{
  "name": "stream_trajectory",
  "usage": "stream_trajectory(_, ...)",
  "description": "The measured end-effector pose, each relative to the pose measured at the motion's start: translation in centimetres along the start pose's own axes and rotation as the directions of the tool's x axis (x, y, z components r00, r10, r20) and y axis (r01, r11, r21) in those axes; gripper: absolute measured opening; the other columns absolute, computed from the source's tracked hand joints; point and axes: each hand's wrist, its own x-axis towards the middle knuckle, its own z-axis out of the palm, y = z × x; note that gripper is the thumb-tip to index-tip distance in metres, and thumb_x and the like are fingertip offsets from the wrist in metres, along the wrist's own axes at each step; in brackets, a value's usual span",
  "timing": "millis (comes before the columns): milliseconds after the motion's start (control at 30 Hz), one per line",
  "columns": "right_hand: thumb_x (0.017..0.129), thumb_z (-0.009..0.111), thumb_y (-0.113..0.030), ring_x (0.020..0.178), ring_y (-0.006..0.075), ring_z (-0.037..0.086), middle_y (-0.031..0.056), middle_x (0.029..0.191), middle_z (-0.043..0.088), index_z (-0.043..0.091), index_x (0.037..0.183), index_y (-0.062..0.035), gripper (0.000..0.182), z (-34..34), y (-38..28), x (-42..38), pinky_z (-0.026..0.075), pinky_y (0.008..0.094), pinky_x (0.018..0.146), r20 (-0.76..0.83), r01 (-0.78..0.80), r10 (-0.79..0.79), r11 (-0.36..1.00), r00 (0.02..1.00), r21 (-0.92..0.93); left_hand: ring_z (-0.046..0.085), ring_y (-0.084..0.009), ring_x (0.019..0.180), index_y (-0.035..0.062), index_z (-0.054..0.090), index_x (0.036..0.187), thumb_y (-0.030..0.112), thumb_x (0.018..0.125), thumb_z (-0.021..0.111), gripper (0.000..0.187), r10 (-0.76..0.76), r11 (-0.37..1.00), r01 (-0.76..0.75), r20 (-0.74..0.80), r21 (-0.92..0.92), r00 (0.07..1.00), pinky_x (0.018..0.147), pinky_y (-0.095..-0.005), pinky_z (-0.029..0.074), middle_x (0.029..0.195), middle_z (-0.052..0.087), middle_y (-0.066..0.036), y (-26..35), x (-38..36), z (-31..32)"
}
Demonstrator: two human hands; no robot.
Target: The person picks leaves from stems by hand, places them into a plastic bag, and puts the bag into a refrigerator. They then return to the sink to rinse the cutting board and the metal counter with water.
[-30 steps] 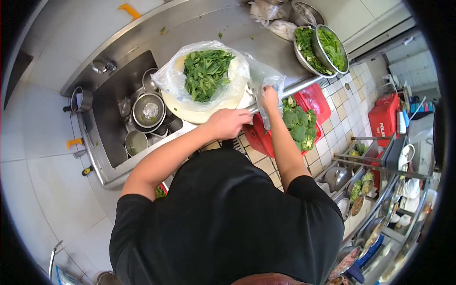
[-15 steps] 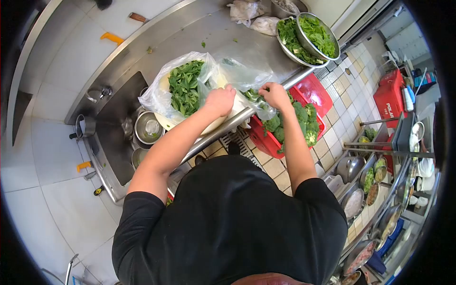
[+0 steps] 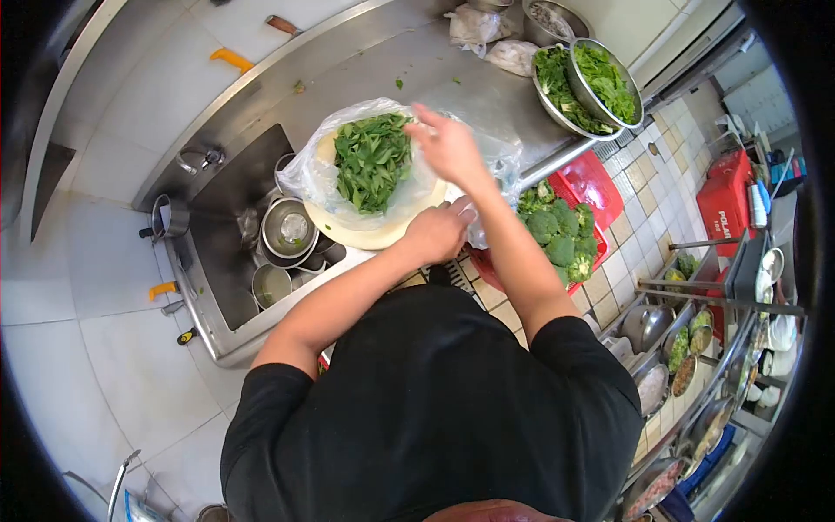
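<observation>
Dark green leaves [image 3: 372, 165] lie in a heap on an opened clear plastic bag [image 3: 306, 167], over a pale round board [image 3: 365, 235] at the counter's front edge. My left hand [image 3: 440, 233] is closed at the board's right side, with a bunched part of the plastic bag at its fingers. Just right of the leaves, my right hand [image 3: 449, 150] hovers with fingers apart, a little blurred, and nothing shows in it. More crumpled clear plastic spreads behind my right wrist.
Broccoli [image 3: 561, 233] fills a red crate [image 3: 602, 252] below the counter edge. Bowls of cut greens [image 3: 602, 83] stand at the far right of the steel counter [image 3: 383, 65]. A sink [image 3: 209, 252] with metal pots lies left. Shelves with food bowls [image 3: 652, 387] line the right.
My right hand has swung left from the bag's right end to beside the leaves, its fingers opening. My left hand has come down toward the counter edge. The view has shifted slightly.
</observation>
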Motion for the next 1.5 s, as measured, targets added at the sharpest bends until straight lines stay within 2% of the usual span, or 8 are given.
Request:
stream_trajectory(100,0.097,0.054,-0.035,0.056,0.0168,0.065,0.0127,0.087,0.073,0.071,0.102,-0.0008,0.039,-7.1,2.5,-2.3,0.052,0.0314,0.054,0.186,-0.355,0.331,0.928,0.925,0.117,0.063,-0.0331,0.092,0.005,0.063,0.105,0.012,0.082,0.061,0.025,-0.038,0.988,0.018,-0.136,-0.151,0.99,0.079,-0.0426,0.052,0.106,0.063,-0.011,-1.5,-3.6,-0.7)
stream_trajectory(233,0.083,0.052,-0.022,0.058,0.0232,0.067,0.0119,0.071,0.072,0.073,0.081,-0.0013,0.03,-8.5,13.1,-4.4,0.054,0.0353,0.06,0.491,-0.346,0.568,0.811,0.661,-0.472,0.061,-0.0284,0.099,0.0064,0.063,0.107,0.009,0.079,0.062,0.029,0.017,0.994,-0.035,-0.177,-0.102,0.984,0.081,-0.0389,0.051,0.107,0.063,-0.008,-2.8,-5.3,-0.9)
stream_trajectory(400,0.082,0.058,-0.016,0.081,0.0296,0.068,0.0181,0.092,0.071,0.069,0.105,-0.0015,0.029,-2.4,19.5,0.0,0.053,0.0393,0.079,0.489,0.073,0.157,0.905,0.858,-0.419,0.055,-0.0267,0.112,0.0058,0.061,0.112,0.012,0.08,0.057,0.032,0.308,0.941,-0.289,-0.094,0.174,0.947,0.097,-0.0399,0.043,0.11,0.063,-0.008,-1.8,0.4,-0.5)
stream_trajectory(567,0.079,0.058,-0.011,0.091,0.0287,0.067,0.0186,0.1,0.071,0.07,0.109,-0.0036,0.032,-2.6,16.9,3.9,0.051,0.0374,0.083,0.076,-0.031,0.03,1.0,0.997,0.002,0.053,-0.0282,0.115,0.0042,0.049,0.133,0.014,0.087,0.047,0.048,0.122,0.882,-0.181,0.159,0.434,0.98,0.108,-0.0488,0.033,0.115,0.061,-0.013,-4.5,5.5,1.4)
stream_trajectory(833,0.076,0.066,-0.02,0.091,0.0297,0.069,0.0177,0.105,0.071,0.072,0.106,-0.0069,0.034,3.4,24.0,2.8,0.053,0.0348,0.082,0.328,-0.336,0.193,0.821,0.925,0.462,0.054,-0.0268,0.102,0.0099,0.046,0.139,0.011,0.085,0.05,0.054,0.215,0.842,-0.159,-0.051,0.515,0.975,0.092,-0.0431,0.039,0.107,0.057,-0.011,-4.6,6.7,0.2)
stream_trajectory(967,0.08,0.062,-0.023,0.094,0.0376,0.066,0.0204,0.105,0.068,0.07,0.1,-0.0058,0.028,4.4,26.3,4.1,0.054,0.0396,0.083,0.211,0.13,-0.021,0.846,0.977,-0.518,0.055,-0.0268,0.102,0.0068,0.066,0.105,0.013,0.084,0.051,0.027,-0.051,0.785,0.042,-0.004,0.618,0.999,0.091,-0.0418,0.04,0.102,0.059,-0.011,-5.4,8.3,-0.3)
stream_trajectory(1100,0.081,0.057,-0.024,0.098,0.0389,0.062,0.0187,0.106,0.067,0.071,0.104,-0.0114,0.03,3.0,23.0,2.6,0.05,0.0403,0.09,-0.017,-0.348,0.373,0.849,0.928,-0.397,0.058,-0.0268,0.099,0.0066,0.07,0.091,0.014,0.084,0.052,0.021,-0.03,0.809,0.099,-0.126,0.58,0.992,0.091,-0.0417,0.041,0.096,0.063,-0.011,-7.0,8.7,-3.0)
stream_trajectory(1500,0.085,0.058,-0.027,0.105,0.0387,0.064,0.0238,0.112,0.066,0.063,0.113,-0.0033,0.036,1.9,21.6,3.2,0.051,0.0423,0.093,-0.024,-0.406,0.428,0.834,0.903,-0.374,0.055,-0.0369,0.115,-0.0023,0.054,0.127,0.022,0.084,0.062,0.05,-0.26,0.959,0.269,-0.105,0.084,0.96,0.098,-0.042,0.046,0.125,0.053,-0.02,-3.6,8.1,-4.5)
